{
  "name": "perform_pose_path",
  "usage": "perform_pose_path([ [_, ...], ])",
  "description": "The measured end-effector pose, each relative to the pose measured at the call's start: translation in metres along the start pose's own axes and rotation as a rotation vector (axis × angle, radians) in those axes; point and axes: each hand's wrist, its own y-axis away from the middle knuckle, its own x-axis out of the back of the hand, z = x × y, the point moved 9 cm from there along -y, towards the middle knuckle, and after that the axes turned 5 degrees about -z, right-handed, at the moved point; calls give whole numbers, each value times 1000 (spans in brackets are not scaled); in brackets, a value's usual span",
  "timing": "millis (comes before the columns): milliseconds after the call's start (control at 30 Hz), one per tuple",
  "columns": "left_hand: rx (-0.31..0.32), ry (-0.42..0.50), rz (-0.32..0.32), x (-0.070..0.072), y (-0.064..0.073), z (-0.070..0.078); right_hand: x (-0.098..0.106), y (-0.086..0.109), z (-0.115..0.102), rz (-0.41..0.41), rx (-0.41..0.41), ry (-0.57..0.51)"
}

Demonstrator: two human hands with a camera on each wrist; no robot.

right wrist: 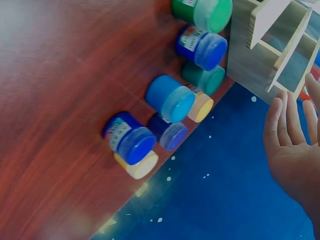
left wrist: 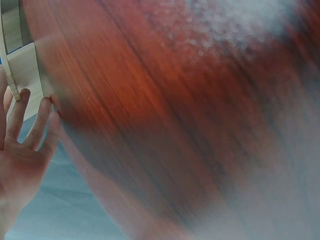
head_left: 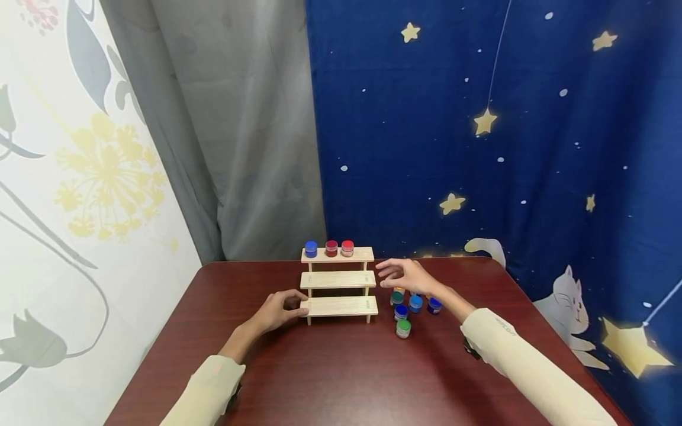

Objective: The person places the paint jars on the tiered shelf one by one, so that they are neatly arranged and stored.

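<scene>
A three-tier wooden display rack (head_left: 338, 280) stands on the table. Its top tier carries a blue paint jar (head_left: 311, 249), a dark red paint jar (head_left: 331, 248) and a red paint jar (head_left: 347, 248). At the bottom tier's left end, my left hand (head_left: 277, 310) holds the board between thumb and fingers; the left wrist view shows its fingers (left wrist: 35, 127) against the wood. My right hand (head_left: 407, 276) hovers just right of the upper tiers, fingers loosely bent and holding nothing. Below it several more jars cluster, among them a green jar (head_left: 403, 329) and a light blue jar (right wrist: 170, 98).
The dark red-brown table (head_left: 341, 378) reaches back to a grey curtain (head_left: 261, 130) and a blue star-patterned curtain (head_left: 394, 148). In the right wrist view, a yellow-lidded jar (right wrist: 201, 107) and a cream-lidded jar (right wrist: 142, 166) lie partly behind others.
</scene>
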Motion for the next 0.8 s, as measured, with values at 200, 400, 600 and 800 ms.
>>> perform_pose_path([
  [200, -5, 1, 4, 0, 0, -3, -6, 15, 5, -17, -7, 34],
  [400, -10, -3, 0, -1, 1, -3, -10, 32, 13, -34, 2, 20],
  [600, -21, -1, -3, -1, 1, -2, -16, 47, 21, -68, -13, -6],
  [800, -24, 1, -3, 0, 0, -1, -23, 58, 27, -85, 0, -32],
])
